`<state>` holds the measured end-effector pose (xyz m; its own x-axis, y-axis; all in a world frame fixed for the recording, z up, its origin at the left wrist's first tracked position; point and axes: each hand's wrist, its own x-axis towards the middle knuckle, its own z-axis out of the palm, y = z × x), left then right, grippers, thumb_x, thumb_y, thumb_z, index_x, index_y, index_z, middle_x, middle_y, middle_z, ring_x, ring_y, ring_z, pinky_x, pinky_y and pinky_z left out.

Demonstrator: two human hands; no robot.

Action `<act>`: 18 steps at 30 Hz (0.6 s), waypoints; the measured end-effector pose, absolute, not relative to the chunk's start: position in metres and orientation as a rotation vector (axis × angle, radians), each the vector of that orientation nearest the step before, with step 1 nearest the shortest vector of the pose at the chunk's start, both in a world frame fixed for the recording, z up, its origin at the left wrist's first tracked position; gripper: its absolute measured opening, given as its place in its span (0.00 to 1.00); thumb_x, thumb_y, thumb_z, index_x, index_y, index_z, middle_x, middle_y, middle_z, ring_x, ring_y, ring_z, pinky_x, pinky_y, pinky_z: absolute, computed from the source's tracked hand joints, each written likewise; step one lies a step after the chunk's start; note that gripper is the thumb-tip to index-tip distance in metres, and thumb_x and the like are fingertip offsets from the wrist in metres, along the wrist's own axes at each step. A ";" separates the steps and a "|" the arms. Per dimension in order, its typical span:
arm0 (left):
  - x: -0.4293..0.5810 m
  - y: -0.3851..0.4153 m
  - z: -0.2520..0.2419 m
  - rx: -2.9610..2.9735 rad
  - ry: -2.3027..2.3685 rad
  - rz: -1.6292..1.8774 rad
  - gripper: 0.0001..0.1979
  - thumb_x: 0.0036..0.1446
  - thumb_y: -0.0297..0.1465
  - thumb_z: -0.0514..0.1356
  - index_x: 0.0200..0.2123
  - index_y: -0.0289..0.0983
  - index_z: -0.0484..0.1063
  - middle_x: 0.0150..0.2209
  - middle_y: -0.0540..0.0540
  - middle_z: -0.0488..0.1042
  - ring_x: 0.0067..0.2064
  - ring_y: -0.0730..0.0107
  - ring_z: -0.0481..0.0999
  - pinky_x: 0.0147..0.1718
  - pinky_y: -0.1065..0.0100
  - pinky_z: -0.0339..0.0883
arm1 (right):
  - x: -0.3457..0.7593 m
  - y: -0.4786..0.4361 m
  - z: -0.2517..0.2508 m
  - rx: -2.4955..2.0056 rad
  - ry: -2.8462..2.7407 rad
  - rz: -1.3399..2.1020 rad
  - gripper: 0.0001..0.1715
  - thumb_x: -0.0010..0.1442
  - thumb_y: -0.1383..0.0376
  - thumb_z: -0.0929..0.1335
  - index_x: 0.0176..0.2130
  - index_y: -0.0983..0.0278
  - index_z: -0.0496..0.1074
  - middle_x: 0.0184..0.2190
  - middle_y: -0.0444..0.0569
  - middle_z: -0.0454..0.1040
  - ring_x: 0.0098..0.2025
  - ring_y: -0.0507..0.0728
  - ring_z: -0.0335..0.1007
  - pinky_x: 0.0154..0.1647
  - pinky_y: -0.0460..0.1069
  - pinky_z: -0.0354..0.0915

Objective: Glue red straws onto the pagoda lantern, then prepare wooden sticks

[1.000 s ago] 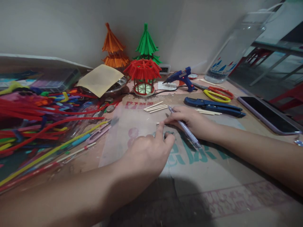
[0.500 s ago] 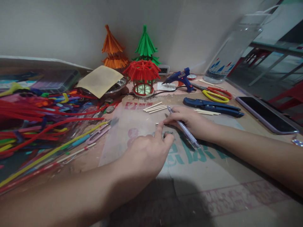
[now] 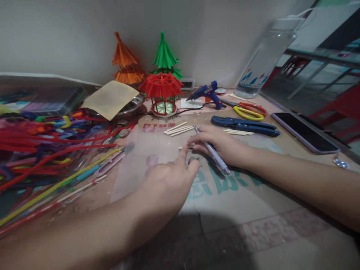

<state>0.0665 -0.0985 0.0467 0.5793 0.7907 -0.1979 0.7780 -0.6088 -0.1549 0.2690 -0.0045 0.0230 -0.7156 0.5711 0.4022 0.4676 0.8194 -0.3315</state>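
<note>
My left hand (image 3: 170,180) lies low over the plastic-covered surface, its index finger stretched forward onto a short wooden stick (image 3: 180,148) and its other fingers curled under. Only the pale end of that stick shows; fingers hide the rest. Across from it, my right hand (image 3: 218,144) is closed around a pale purple pen (image 3: 215,153), which slants with its tip pointing up and away. The right fingertips also come down by the same short stick, close to the left index finger. Just beyond lie several cut wooden sticks (image 3: 178,129), and more sticks (image 3: 239,132) lie behind my right hand.
Blue cutters (image 3: 244,125), scissors (image 3: 249,112), a blue glue gun (image 3: 208,93) and a phone (image 3: 305,133) lie right. A red-roofed model (image 3: 161,93) stands before orange (image 3: 126,62) and green towers (image 3: 164,54). Coloured pipe cleaners (image 3: 36,146) crowd the left; a water bottle (image 3: 261,60) stands back right.
The whole scene has shifted slightly left in view as my head turned a little right. Both hands keep the same pose at the short stick, and the pen stays in my right hand.
</note>
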 end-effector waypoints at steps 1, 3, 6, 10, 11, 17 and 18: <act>0.066 -0.099 0.045 -2.737 -1.360 0.370 0.18 0.67 0.22 0.48 0.56 0.36 0.67 0.72 0.25 0.54 0.36 0.56 0.85 0.27 0.59 0.80 | 0.270 -0.006 0.024 -0.770 -2.455 0.283 0.17 0.71 0.56 0.65 0.46 0.63 0.79 0.36 0.52 0.75 0.37 0.57 0.68 0.38 0.50 0.62; 0.065 -0.099 0.044 -2.725 -1.367 0.358 0.19 0.66 0.21 0.49 0.56 0.36 0.68 0.72 0.26 0.53 0.37 0.56 0.86 0.28 0.59 0.80 | 0.271 -0.011 0.028 -0.773 -2.338 0.331 0.20 0.72 0.54 0.63 0.45 0.63 0.79 0.34 0.50 0.76 0.36 0.56 0.70 0.39 0.51 0.63; 0.064 -0.099 0.044 -2.735 -1.378 0.380 0.21 0.64 0.19 0.49 0.56 0.36 0.70 0.72 0.26 0.54 0.37 0.57 0.86 0.30 0.59 0.81 | 0.272 -0.020 0.031 -0.827 -2.183 0.502 0.20 0.74 0.55 0.60 0.45 0.62 0.76 0.30 0.46 0.75 0.33 0.55 0.70 0.37 0.50 0.63; 0.064 -0.099 0.044 -2.730 -1.391 0.412 0.24 0.63 0.18 0.47 0.59 0.36 0.69 0.72 0.26 0.53 0.37 0.56 0.86 0.30 0.58 0.80 | 0.267 -0.027 0.031 -0.906 -2.029 0.633 0.05 0.64 0.63 0.67 0.39 0.61 0.66 0.29 0.42 0.70 0.28 0.51 0.65 0.31 0.47 0.61; 0.064 -0.098 0.044 -2.724 -1.398 0.416 0.25 0.63 0.19 0.47 0.59 0.36 0.68 0.72 0.26 0.52 0.36 0.56 0.86 0.30 0.58 0.80 | 0.265 -0.028 0.031 -0.914 -2.035 0.647 0.07 0.62 0.63 0.68 0.36 0.61 0.64 0.28 0.40 0.69 0.26 0.50 0.63 0.29 0.47 0.60; 0.064 -0.096 0.042 -2.725 -1.403 0.435 0.23 0.63 0.22 0.49 0.59 0.38 0.69 0.74 0.29 0.50 0.35 0.57 0.85 0.31 0.60 0.79 | 0.260 -0.025 0.036 -0.943 -2.119 0.711 0.14 0.61 0.61 0.69 0.29 0.60 0.60 0.22 0.38 0.64 0.22 0.48 0.56 0.23 0.46 0.52; 0.064 -0.095 0.042 -2.728 -1.404 0.434 0.23 0.63 0.23 0.50 0.58 0.38 0.70 0.74 0.30 0.50 0.34 0.58 0.85 0.30 0.60 0.78 | 0.260 -0.025 0.037 -0.944 -2.128 0.715 0.14 0.60 0.62 0.69 0.29 0.60 0.60 0.21 0.38 0.64 0.21 0.48 0.55 0.23 0.46 0.51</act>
